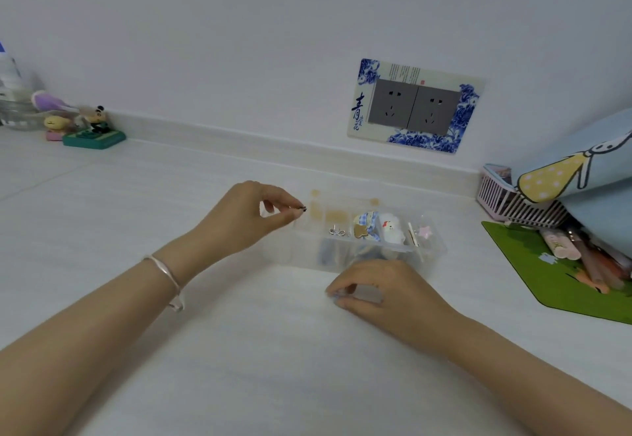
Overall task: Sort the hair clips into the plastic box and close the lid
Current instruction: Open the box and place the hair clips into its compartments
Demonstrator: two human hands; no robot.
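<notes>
A clear plastic box with several compartments stands open on the white table, with several hair clips inside: a blue checked one, a white figure one, a pink star one. My left hand hovers over the box's left end, thumb and forefinger pinched on a small dark clip. In front of the box, on the table, my right hand rests with its fingertips pinched on something small that I cannot make out.
A green mat with pens and tubes lies at the right, behind it a pink basket and a blue cushion. Small toy figures stand at the far left by the wall. A double socket sits on the wall.
</notes>
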